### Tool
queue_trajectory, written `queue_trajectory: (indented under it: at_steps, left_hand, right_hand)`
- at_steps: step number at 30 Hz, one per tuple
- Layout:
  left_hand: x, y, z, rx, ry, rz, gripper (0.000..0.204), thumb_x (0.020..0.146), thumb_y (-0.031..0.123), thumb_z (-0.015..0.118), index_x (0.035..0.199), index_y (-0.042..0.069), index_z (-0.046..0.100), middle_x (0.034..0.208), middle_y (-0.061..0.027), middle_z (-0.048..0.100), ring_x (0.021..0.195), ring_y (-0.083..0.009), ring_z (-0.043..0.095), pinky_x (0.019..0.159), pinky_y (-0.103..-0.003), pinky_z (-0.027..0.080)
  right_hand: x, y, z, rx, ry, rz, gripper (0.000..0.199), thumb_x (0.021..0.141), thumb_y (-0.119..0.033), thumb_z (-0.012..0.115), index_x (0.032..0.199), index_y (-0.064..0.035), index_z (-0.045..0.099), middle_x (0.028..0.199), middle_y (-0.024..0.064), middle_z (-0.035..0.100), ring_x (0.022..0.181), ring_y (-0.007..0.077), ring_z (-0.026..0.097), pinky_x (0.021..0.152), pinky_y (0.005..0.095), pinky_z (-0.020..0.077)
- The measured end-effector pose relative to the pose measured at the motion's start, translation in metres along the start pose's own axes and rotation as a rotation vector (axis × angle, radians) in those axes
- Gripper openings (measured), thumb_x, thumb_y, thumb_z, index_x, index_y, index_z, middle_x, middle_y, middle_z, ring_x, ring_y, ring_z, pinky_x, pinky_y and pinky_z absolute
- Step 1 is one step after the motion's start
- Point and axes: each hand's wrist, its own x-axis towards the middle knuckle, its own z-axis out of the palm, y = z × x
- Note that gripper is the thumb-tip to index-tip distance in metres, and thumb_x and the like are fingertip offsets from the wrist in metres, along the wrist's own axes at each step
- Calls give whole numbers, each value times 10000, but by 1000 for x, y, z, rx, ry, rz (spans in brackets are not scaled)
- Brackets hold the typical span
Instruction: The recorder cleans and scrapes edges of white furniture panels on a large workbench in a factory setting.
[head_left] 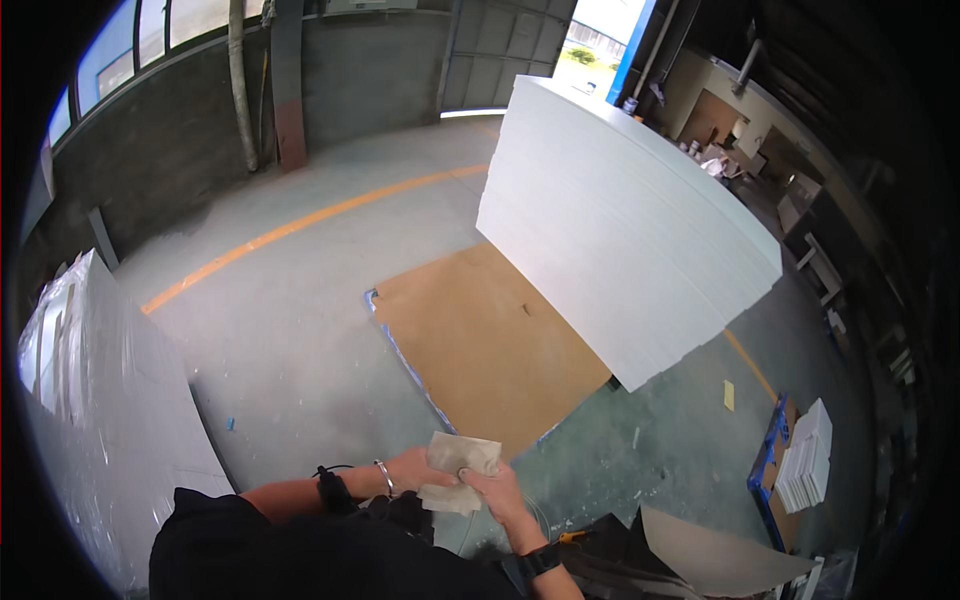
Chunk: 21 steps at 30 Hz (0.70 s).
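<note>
Low in the picture, in front of my body, both hands are together on a thin greyish-beige sheet (466, 452) that looks folded or in two pieces. My left hand (408, 470) grips it from the left, its fingers partly hidden behind the sheet. From the right, my right hand (497, 490) pinches it with the thumb on top. The sheet's material is too small to make out. A thin pale cable loops below my right hand. Beyond the sheet lies a flat board covered in brown paper (485, 340), with blue along its edges.
A tall stack of white panels (620, 220) stands across the brown board's far right side. At left is a plastic-wrapped stack (95, 420). Smaller white pieces (806, 458) rest on a blue-edged pallet at right. A grey sheet (710, 555) and an orange-handled tool (573, 537) are near my right arm.
</note>
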Motion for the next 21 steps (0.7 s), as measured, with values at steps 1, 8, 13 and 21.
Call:
queue_trajectory:
  at_steps: [1, 8, 13, 21]
  left_hand:
    - [11, 8, -7, -6, 6, -5, 459, 765, 170, 688, 1169, 31, 519, 1090, -39, 585, 1002, -128, 535, 891, -297, 413]
    - [110, 53, -27, -262, -175, -10, 432, 809, 211, 654, 1172, 30, 504, 1108, -38, 571, 973, -123, 551, 858, -295, 441]
    - [153, 96, -38, -389, -213, 41, 372, 858, 221, 589, 1162, 22, 511, 1096, -41, 577, 964, -120, 555, 835, -284, 450]
    - [235, 138, -62, -378, 192, 103, 291, 844, 135, 563, 1102, 2, 551, 1039, -59, 605, 943, -147, 583, 834, -304, 462]
  right_hand:
    - [15, -5, -6, 1, -5, 8, 381, 755, -90, 679, 1099, -10, 536, 1006, 57, 607, 885, 137, 576, 768, 271, 467]
    - [90, -70, -60, 278, 13, 60, 410, 775, -53, 655, 1148, -13, 492, 1079, 80, 580, 951, 188, 577, 832, 330, 470]
    - [139, -126, -69, 251, 10, -28, 383, 797, -85, 656, 1141, -13, 504, 1027, 60, 599, 904, 144, 578, 790, 281, 470]
    - [228, -188, -138, -188, 79, -20, 361, 850, -120, 585, 1180, -12, 485, 963, 65, 595, 803, 125, 568, 731, 276, 480]
